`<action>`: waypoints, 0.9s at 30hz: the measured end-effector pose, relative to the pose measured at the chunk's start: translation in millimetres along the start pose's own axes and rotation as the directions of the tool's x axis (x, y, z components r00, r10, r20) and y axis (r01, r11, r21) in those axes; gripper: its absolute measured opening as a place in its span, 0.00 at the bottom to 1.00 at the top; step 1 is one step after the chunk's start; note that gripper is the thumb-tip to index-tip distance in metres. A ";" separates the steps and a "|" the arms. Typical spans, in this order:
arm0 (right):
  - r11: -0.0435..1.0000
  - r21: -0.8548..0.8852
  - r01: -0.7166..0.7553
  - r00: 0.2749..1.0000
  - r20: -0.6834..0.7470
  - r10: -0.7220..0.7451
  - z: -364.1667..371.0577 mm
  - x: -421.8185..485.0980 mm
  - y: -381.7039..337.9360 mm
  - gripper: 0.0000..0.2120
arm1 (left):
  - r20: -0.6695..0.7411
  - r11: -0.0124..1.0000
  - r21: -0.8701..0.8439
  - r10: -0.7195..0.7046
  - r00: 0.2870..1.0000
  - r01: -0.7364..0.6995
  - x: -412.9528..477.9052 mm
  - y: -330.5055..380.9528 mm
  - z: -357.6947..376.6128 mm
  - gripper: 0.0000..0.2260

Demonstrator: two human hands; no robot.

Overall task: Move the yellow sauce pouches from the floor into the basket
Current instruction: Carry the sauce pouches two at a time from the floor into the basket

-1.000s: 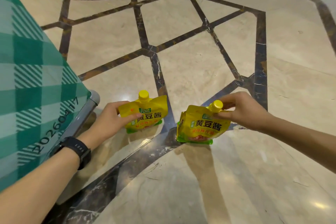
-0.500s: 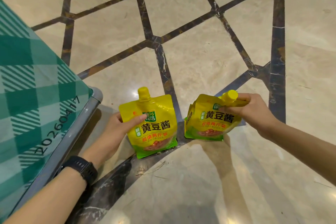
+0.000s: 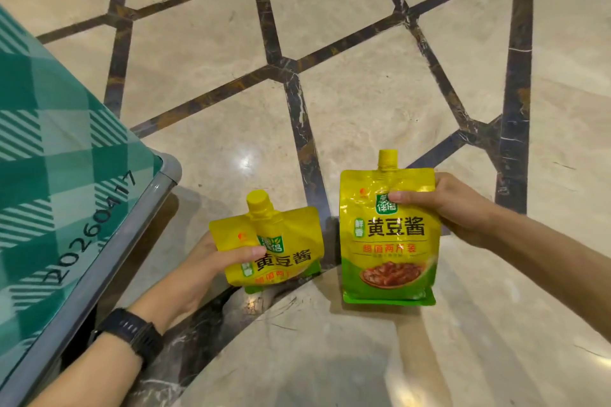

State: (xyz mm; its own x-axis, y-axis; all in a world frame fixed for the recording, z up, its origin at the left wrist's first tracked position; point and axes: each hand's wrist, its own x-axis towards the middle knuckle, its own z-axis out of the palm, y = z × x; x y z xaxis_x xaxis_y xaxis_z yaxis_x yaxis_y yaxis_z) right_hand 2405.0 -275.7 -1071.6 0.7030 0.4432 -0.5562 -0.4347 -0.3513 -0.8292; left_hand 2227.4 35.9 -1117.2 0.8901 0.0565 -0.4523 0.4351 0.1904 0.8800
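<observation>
Whereas both pouches stood on the marble floor [image 3: 363, 92] a second ago, each now appears lifted clear. The left pouch [image 3: 281, 241], lower centre, is pinched by the left hand [image 3: 205, 261]. The right pouch [image 3: 390, 235], centre right, is gripped by the right hand [image 3: 453, 205]. Pick-up is judged done; the checked basket [image 3: 66, 158], left edge, is not yet reached.

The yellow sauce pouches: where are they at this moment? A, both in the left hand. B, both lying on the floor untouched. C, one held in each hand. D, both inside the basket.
C: the left hand grips the left pouch and the right hand grips the right pouch, thumbs across their fronts.
</observation>
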 end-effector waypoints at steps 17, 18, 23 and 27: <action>0.988 0.070 -0.135 0.989 -0.044 0.138 27.7 15.8 75.3 0.35 | 0.003 0.880 0.370 0.319 0.948 -0.297 -35.7 -41.8 24.9 0.39; 0.991 0.043 -0.129 0.990 -0.059 0.131 30.1 15.9 75.4 0.34 | 0.011 0.856 0.412 0.338 0.941 -0.313 -32.7 -39.1 23.7 0.36; 0.987 0.002 -0.158 0.977 -0.144 0.157 32.0 17.6 72.9 0.37 | -0.070 0.944 0.240 0.248 0.966 -0.225 -20.9 -18.8 14.0 0.25; 0.988 0.029 -0.154 0.976 -0.152 0.157 27.5 12.6 70.8 0.28 | 0.061 0.980 0.191 -0.062 0.996 0.050 -11.3 -21.5 -1.5 0.43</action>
State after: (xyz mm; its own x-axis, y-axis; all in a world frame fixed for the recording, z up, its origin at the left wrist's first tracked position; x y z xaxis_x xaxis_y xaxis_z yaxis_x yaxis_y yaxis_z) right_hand 2367.6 -272.3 -1138.8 0.7034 0.2517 -0.6647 -0.5543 -0.3911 -0.7347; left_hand 2207.8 32.7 -1131.3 0.8679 -0.0155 -0.4965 0.4966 0.0023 0.8680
